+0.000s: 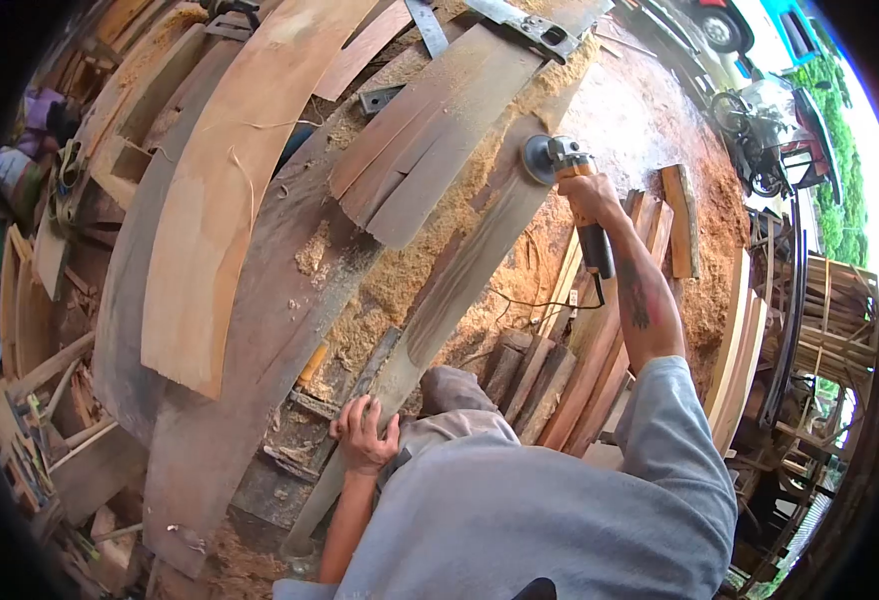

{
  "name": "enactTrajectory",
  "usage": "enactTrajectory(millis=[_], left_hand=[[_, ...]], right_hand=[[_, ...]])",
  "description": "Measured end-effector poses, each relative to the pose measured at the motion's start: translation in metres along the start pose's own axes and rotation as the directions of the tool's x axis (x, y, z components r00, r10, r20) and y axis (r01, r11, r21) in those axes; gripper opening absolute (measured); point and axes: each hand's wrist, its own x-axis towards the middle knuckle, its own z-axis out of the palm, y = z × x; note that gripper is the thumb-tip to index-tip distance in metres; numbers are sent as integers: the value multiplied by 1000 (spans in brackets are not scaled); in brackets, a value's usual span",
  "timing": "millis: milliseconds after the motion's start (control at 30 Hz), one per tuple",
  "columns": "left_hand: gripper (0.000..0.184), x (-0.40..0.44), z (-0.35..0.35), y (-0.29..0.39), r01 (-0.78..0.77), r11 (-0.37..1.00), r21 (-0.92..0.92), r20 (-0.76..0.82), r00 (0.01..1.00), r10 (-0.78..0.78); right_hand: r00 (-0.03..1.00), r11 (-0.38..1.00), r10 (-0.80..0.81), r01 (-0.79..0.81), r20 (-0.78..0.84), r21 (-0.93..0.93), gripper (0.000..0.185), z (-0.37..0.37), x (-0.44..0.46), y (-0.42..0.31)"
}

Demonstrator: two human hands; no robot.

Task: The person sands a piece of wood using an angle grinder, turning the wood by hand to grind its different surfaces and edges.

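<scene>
My right hand [588, 190] is wrapped firmly around the angle grinder [594, 240], arm stretched well forward. My left hand [365, 435] lies over the near part of the long narrow board [472, 265], fingers bent; whether it clasps the edge or merely presses down, I cannot tell. That board runs from beside my body away to the upper right, and the grinder's disc [536, 160] sits over its far portion. From this angle I can't confirm contact or spin.

To work well here, I'd keep the disc at a shallow, even tilt and sweep lightly along the grain, since lingering would likely gouge the wood. One-handed at this reach, control is probably weak, so I'd step closer rather than lean, and keep the left hand steadying the board well away from the disc.

The cord [545, 303] trails beside the board, near the stacked timbers [605, 340]; I'd keep it clear of the disc. Sawdust [390, 285] lies thick along the board's other side, so brushing it off should help the board sit steady. Further out, the shorter planks [435, 130] and a metal tool [530, 28] lie close enough to the disc's side that I'd watch for a snag.
</scene>
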Motion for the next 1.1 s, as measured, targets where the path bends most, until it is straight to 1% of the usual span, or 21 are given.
enactTrajectory(millis=[33, 67, 133, 167, 233, 300, 333, 400, 433, 467, 533, 600, 667, 733, 767, 800, 833, 867, 900, 1033, 1100], left_hand=[[49, 1, 0, 0, -5, 1000, 2, -2, 1000, 5], [48, 1, 1, 1, -5, 1000, 12, -1, 1000, 5], [47, -1, 1, 1, -5, 1000, 21, 1, 1000, 5], [47, -2, 2, 1, -3, 999, 33, -1, 1000, 3], [47, -4, 5, -1, -12, 999, 32, -6, 1000, 12], [47, -6, 7, -3, -10, 999, 35, 6, 1000, 10], [47, -6, 8, -1, -25, 999, 26, 1, 1000, 24], [48, -5, 6, -2, -20, 997, 78, 25, 1000, 18], [49, -6, 6, -2, -19, 996, 87, 31, 999, 16], [49, -7, 7, -3, -17, 996, 86, 30, 999, 15], [48, -7, 7, -3, -20, 996, 86, 40, 999, 16], [48, -6, 8, -2, -11, 996, 93, 34, 999, 8], [48, -8, 7, -1, -10, 995, 100, 34, 999, 6], [49, -8, 7, -1, 2, 996, 88, 45, 999, -6], [49, -8, 7, -1, 7, 996, 92, 41, 999, -11], [51, -8, 7, -1, 2, 996, 93, 40, 999, -6], [52, -7, 8, -1, -3, 996, 95, 41, 999, -1], [52, -6, 8, -2, 3, 995, 97, 38, 999, -6], [52, -7, 9, -2, -1, 995, 101, 40, 999, -3], [52, -9, 9, -3, -20, 993, 116, 38, 999, 15], [51, -7, 9, -4, -22, 994, 109, 32, 999, 19]], right_hand=[[981, 977, -182, 173, -63, -127, 13, 8, 9, 16], [926, 908, -363, 327, -100, -261, 15, 10, 12, 21], [993, 994, -109, 107, -52, -37, 13, 23, -1, 11], [999, 998, 22, -20, -26, 63, 12, 30, -8, 6], [989, 993, 118, -120, 88, 10, 22, 62, -37, -8], [989, 984, 105, -118, 103, 132, 39, 87, -70, -18], [991, 974, 86, -106, 107, 201, 41, 67, -104, -67], [974, 972, 85, -127, 210, 197, 31, 26, -136, -125], [979, 974, 96, -130, 182, 183, 28, 36, -127, -110], [969, 954, 115, -169, 221, 247, 26, 27, -116, -99], [966, 919, 212, -248, 147, 307, 33, 20, -82, -65], [940, 885, 313, -341, 138, 318, 29, -7, -52, -64], [910, 870, 394, -414, 129, 268, 30, -18, -16, -53], [935, 888, 352, -347, 38, 302, 30, -30, 0, -46], [964, 937, 262, -264, 38, 227, 30, -17, 18, -19], [985, 973, 170, -174, 38, 154, 30, -17, 24, -19], [988, 974, 145, -150, 45, 169, 31, -13, 21, -16], [979, 959, 200, -204, 40, 194, 32, -9, 18, -13], [966, 941, 255, -257, 35, 220, 33, -18, 5, -35], [950, 916, 310, -311, 43, 254, 32, -16, 18, -20], [957, 932, 284, -291, 64, 218, 32, -9, 7, -21]])
